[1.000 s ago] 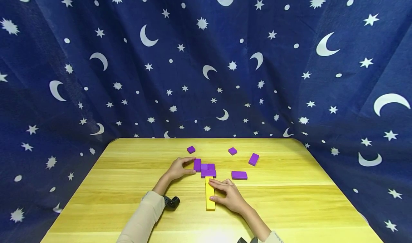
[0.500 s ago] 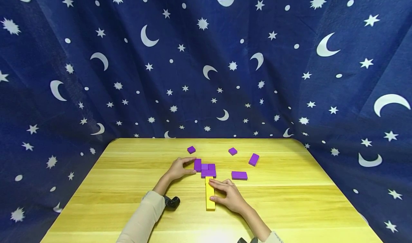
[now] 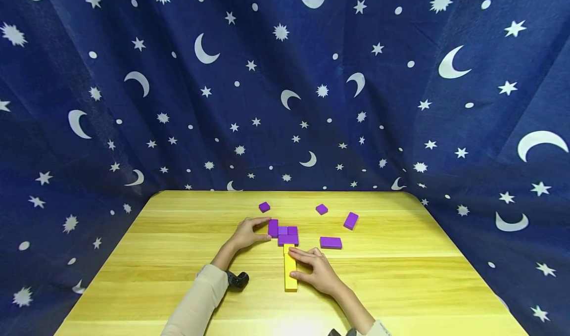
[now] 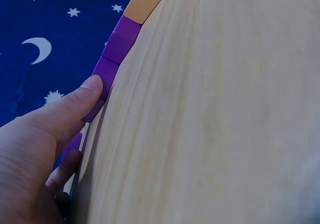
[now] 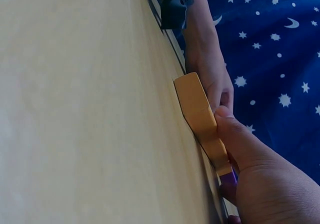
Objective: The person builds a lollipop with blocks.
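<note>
Yellow blocks (image 3: 289, 265) lie left of the right hand (image 3: 318, 271), touching it.

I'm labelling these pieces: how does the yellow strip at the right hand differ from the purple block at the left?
The yellow strip is longer than the purple block. The strip lies nearer the camera; the block, farther off, sits beside other purple pieces. Both run lengthwise away from the camera.

Surface (image 3: 401, 281): yellow wood grain, far corners rounded, pale glare at the near side. Behind it I see a dark-blue curtain (image 3: 285, 66), white moon-and-star print.
</note>
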{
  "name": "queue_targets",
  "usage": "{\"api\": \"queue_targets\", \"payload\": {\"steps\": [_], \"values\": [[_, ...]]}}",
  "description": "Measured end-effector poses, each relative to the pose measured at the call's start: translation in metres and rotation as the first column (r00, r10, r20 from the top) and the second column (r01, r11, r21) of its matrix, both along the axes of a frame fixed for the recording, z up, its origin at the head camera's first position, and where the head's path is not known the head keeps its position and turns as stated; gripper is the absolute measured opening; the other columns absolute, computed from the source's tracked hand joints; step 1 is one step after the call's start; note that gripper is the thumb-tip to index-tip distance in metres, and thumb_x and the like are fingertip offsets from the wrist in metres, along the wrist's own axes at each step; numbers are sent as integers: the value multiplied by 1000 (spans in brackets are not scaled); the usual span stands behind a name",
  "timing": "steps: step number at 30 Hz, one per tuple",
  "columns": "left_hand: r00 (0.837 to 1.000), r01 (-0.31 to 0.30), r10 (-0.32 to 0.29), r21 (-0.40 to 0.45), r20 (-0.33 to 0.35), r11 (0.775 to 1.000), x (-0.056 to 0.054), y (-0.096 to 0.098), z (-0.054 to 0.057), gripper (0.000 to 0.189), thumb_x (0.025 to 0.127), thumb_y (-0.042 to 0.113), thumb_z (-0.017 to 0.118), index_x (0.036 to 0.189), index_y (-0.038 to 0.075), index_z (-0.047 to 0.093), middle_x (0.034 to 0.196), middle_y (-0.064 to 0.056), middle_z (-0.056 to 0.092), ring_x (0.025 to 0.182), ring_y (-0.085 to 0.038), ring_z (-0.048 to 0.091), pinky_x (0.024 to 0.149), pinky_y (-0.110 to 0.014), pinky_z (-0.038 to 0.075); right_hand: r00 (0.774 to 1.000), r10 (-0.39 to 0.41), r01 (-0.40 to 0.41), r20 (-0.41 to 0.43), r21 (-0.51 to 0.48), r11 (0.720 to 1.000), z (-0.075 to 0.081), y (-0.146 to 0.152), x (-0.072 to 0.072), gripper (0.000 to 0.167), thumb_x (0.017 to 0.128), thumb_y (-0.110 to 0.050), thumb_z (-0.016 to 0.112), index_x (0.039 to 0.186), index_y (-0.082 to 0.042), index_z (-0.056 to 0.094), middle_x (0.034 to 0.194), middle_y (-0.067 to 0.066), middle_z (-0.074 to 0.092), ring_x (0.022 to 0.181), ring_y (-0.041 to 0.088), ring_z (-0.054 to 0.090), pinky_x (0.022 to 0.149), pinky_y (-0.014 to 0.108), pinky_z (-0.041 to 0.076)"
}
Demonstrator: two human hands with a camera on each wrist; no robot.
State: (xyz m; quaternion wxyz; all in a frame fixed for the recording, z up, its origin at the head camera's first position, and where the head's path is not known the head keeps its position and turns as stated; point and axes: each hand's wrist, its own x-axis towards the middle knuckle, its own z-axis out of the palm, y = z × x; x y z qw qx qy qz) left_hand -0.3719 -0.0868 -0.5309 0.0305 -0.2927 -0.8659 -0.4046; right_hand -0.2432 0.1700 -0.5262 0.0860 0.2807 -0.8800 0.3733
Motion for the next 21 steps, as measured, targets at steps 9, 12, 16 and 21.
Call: {"api": "queue_targets", "payload": {"steps": [9,12,16,21], "values": [[1000,-19,19,-22,9,1000,0,1,1,62,75,37,76,127,10,57,126,-6,57,115,-26,50,96,-44,37,1000,-7,7,-10,6,1000,0,1,0,56,80,-47,65,127,-17,58,134,-9,49,82,2,38,72,26,32],[999,-31,31,-21,13,999,1,2,2,62,74,38,76,127,10,57,126,-6,57,113,-27,50,94,-45,37,1000,-8,8,-19,7,1000,0,1,0,56,80,-47,65,127,-17,58,134,-10,49,82,2,38,72,26,32],[999,-27,27,-16,20,1000,1,2,3,64,74,39,76,128,10,56,126,-7,56,113,-29,49,94,-47,36,1000,-8,9,-28,5,1000,0,2,0,56,80,-47,65,126,-17,59,134,-11,49,83,2,38,73,26,33],[998,5,-8,34,68,999,-1,-1,4,66,77,35,74,131,6,52,128,-9,55,116,-26,50,98,-42,38,1000,-8,7,-28,-3,1000,-1,1,0,56,79,-47,66,126,-18,59,134,-11,49,84,2,39,75,28,34]]}}
